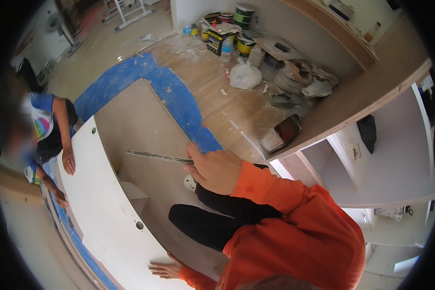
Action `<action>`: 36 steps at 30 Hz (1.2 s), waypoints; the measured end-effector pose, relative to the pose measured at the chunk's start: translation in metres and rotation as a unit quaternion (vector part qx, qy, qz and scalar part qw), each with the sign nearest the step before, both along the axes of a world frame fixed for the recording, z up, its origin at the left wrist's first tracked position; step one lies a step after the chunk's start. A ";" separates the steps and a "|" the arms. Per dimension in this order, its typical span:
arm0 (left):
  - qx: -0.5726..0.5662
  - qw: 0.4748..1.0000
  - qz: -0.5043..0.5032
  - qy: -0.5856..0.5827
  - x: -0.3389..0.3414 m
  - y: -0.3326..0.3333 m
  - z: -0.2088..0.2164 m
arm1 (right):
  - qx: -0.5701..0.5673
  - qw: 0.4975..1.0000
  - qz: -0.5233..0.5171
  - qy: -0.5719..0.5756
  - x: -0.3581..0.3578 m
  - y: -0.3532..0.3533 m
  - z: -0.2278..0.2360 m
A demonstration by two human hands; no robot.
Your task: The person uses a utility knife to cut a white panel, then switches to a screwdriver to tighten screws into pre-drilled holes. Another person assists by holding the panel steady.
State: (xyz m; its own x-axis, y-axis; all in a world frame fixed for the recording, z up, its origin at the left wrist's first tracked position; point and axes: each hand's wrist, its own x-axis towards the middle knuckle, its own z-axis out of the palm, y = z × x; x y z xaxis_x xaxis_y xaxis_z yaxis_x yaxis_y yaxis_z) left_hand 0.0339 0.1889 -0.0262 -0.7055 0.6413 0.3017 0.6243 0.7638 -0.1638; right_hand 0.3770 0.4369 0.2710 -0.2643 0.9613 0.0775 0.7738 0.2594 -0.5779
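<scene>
My right hand (213, 170) is closed around the handle end of a long flat metal blade (157, 156), smeared with pale filler, that points left over a brown board (140, 121). My left hand (165, 268) lies flat, fingers spread, on the near end of a long curved white panel (106, 212) with small round holes. Both my sleeves are orange, and my black-trousered legs (212, 220) are folded beside the panel.
Another person at the left rests one hand (68, 162) on the panel's far end and the other (60, 198) on its edge. A blue sheet (174, 92) lies under the boards. Paint cans (244, 17), a white bag (245, 75) and rags crowd the back; a wooden shelf unit (372, 96) stands right.
</scene>
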 end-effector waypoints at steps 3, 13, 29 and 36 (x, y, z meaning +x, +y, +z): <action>0.043 0.981 -0.185 -0.048 0.001 0.001 0.006 | -0.001 0.999 -0.050 -0.010 0.014 -0.007 -0.004; 0.142 0.944 -0.260 -0.149 -0.008 -0.006 -0.035 | 0.034 0.984 -0.176 0.011 0.062 -0.047 -0.016; 0.126 0.969 -0.071 -0.198 0.006 -0.014 0.036 | 0.023 0.931 0.363 0.016 -0.156 0.092 -0.135; 0.203 0.955 -0.064 -0.206 0.025 -0.034 0.017 | 0.191 0.770 0.607 0.033 -0.311 0.039 -0.208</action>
State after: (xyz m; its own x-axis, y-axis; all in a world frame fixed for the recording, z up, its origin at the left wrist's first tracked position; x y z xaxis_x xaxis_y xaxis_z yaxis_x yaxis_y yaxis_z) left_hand 0.0588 0.1546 -0.0090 -0.7409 0.6204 0.2571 0.6651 0.6248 0.4091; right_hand 0.0663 0.4756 0.0633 -0.9341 -0.0886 0.3458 -0.2019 0.9301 -0.3070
